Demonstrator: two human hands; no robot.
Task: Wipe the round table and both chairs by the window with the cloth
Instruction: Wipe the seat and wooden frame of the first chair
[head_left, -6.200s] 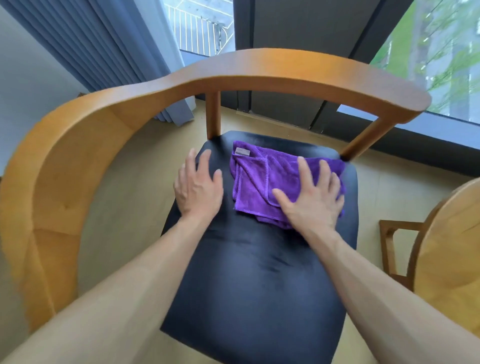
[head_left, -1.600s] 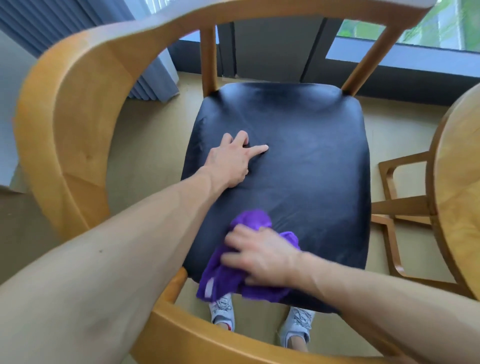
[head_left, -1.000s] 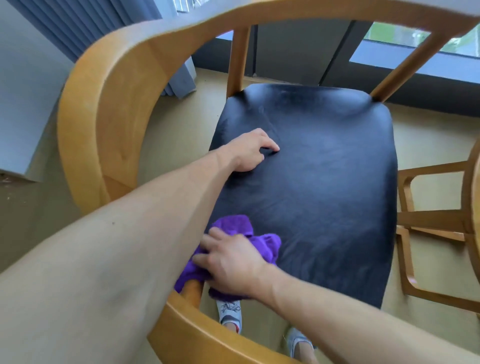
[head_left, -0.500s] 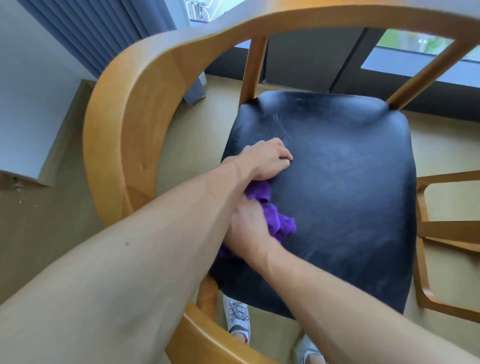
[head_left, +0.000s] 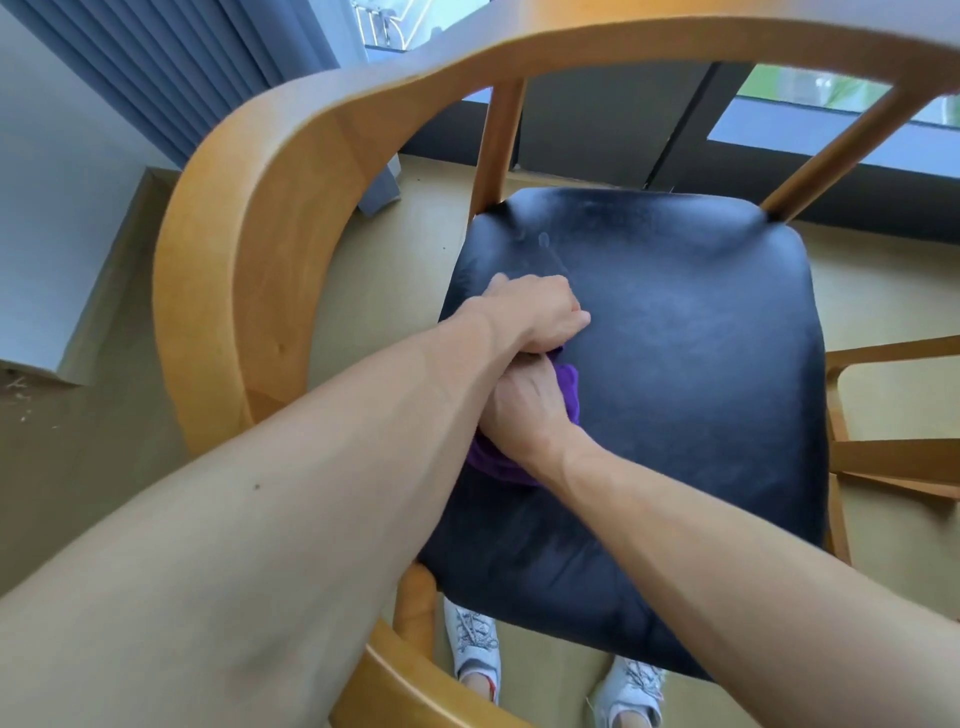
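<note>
A bunched purple cloth (head_left: 569, 387) is gripped by the right hand (head_left: 522, 410) on the left of the black seat (head_left: 701, 364) of one wooden chair (head_left: 249, 249), the curled left hand (head_left: 540, 312) overlapping it, its grip unclear, on a tan floor (head_left: 384, 270) by curtain (head_left: 171, 67) and window (head_left: 810, 88).

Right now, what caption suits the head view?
Both hands meet over a purple microfibre cloth on the black padded seat of a wooden armchair.
</note>
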